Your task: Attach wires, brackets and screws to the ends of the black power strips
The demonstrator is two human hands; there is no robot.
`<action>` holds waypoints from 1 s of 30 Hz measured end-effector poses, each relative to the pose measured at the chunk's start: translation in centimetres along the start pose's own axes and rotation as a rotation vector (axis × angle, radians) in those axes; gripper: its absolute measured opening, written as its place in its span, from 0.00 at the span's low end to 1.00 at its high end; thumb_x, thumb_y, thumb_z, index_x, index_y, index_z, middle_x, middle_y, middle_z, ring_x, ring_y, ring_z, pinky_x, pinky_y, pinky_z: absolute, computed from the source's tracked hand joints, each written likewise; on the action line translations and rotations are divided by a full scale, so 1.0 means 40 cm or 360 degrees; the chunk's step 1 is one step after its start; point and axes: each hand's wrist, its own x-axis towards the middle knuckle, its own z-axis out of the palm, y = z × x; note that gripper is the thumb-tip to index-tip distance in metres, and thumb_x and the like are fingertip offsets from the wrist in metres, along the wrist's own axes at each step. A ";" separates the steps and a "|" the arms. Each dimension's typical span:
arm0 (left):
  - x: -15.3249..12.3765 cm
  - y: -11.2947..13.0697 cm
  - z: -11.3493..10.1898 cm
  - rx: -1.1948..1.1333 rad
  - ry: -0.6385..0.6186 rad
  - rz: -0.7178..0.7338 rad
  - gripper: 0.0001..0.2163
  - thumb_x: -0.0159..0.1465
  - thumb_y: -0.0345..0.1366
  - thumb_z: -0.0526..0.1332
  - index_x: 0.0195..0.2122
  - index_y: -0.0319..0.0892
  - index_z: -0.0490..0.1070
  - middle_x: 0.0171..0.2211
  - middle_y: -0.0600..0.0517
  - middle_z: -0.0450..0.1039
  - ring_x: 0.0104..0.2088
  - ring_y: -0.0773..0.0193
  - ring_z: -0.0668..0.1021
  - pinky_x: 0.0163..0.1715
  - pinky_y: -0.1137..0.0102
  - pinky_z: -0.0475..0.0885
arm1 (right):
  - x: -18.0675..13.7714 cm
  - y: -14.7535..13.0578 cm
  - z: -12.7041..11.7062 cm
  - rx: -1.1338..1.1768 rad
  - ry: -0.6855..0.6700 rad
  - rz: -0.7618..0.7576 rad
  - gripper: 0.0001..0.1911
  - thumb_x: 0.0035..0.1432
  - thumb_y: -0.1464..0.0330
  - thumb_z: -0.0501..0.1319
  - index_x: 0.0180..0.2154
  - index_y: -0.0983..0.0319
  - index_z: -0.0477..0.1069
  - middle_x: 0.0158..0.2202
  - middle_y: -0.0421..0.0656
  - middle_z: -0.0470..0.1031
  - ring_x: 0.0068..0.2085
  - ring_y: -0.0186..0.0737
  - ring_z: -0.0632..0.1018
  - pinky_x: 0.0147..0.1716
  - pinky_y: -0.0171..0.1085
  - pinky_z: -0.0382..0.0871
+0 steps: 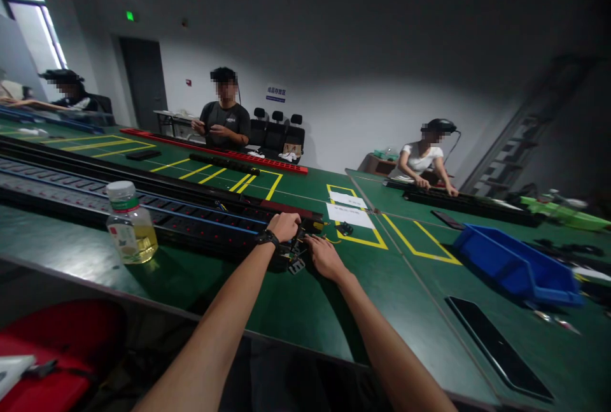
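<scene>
A long black power strip (200, 221) with blue wiring lies across the green table (296, 297), its open end toward the middle. My left hand (284, 226), a watch on its wrist, is curled into a grip over that end. My right hand (323, 255) rests just right of it, fingers bent onto small black parts and wires (296, 264) at the strip's end. What each hand pinches is too small to make out.
A plastic bottle of yellow liquid (129, 223) stands at the left. A blue bin (518, 265), a black flat panel (496, 347) and white papers (349, 214) lie to the right. Three other people sit at the far tables. A red chair (52, 355) is lower left.
</scene>
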 end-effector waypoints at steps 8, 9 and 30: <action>-0.002 -0.001 -0.003 -0.0010 0.0066 -0.0046 0.17 0.68 0.29 0.58 0.50 0.52 0.83 0.48 0.52 0.86 0.52 0.55 0.84 0.55 0.66 0.76 | 0.001 0.004 0.004 -0.0009 -0.0031 -0.0010 0.36 0.66 0.78 0.50 0.73 0.65 0.61 0.75 0.52 0.63 0.76 0.49 0.60 0.73 0.52 0.53; -0.002 -0.001 -0.003 -0.0008 0.0071 -0.0047 0.17 0.68 0.29 0.58 0.50 0.52 0.83 0.48 0.52 0.86 0.51 0.56 0.85 0.55 0.66 0.76 | 0.001 0.004 0.003 -0.0011 -0.0031 -0.0009 0.36 0.65 0.78 0.50 0.74 0.65 0.60 0.74 0.52 0.63 0.76 0.49 0.60 0.73 0.52 0.53; 0.011 -0.012 0.016 0.0057 0.0324 0.0010 0.12 0.68 0.27 0.58 0.46 0.45 0.79 0.48 0.46 0.77 0.52 0.54 0.80 0.57 0.63 0.71 | -0.012 -0.030 -0.037 -0.0061 0.0454 0.0605 0.24 0.77 0.69 0.42 0.59 0.62 0.72 0.57 0.55 0.78 0.59 0.55 0.75 0.57 0.48 0.66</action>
